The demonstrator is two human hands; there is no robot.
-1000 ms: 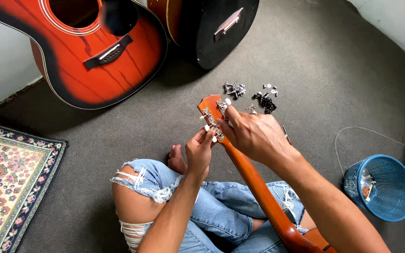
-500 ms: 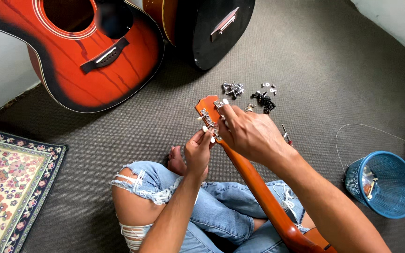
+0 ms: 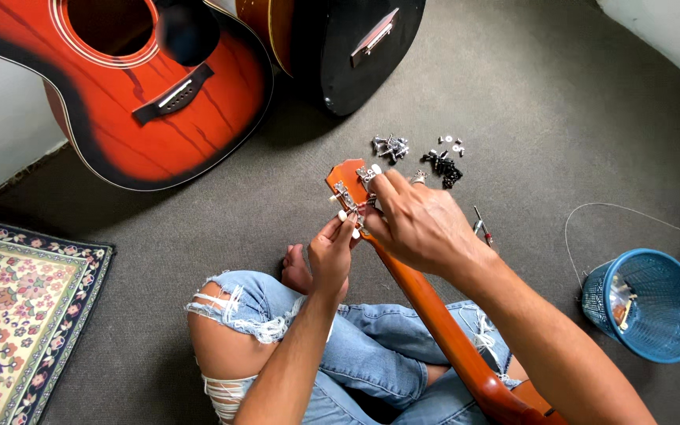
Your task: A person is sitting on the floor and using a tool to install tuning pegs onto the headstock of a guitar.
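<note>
An orange guitar neck (image 3: 434, 315) runs up from my lap to its headstock (image 3: 345, 179), which carries silver tuning machines with white knobs. My right hand (image 3: 415, 224) wraps over the headstock from the right, fingers on the upper tuners. My left hand (image 3: 332, 252) pinches a white tuner knob (image 3: 343, 214) on the headstock's left side. I sit cross-legged in torn blue jeans (image 3: 371, 354) on grey carpet.
Silver tuner parts (image 3: 389, 146) and small black parts (image 3: 445, 167) lie on the carpet beyond the headstock. A screwdriver (image 3: 482, 228) lies right of my hand. Red-orange guitar (image 3: 143, 86), black guitar (image 3: 356, 47), blue basket (image 3: 645, 303), loose string (image 3: 592, 208), patterned rug (image 3: 17, 307).
The view has shifted a little; both hands stay at the headstock, with the left fingers still working the white knob.
</note>
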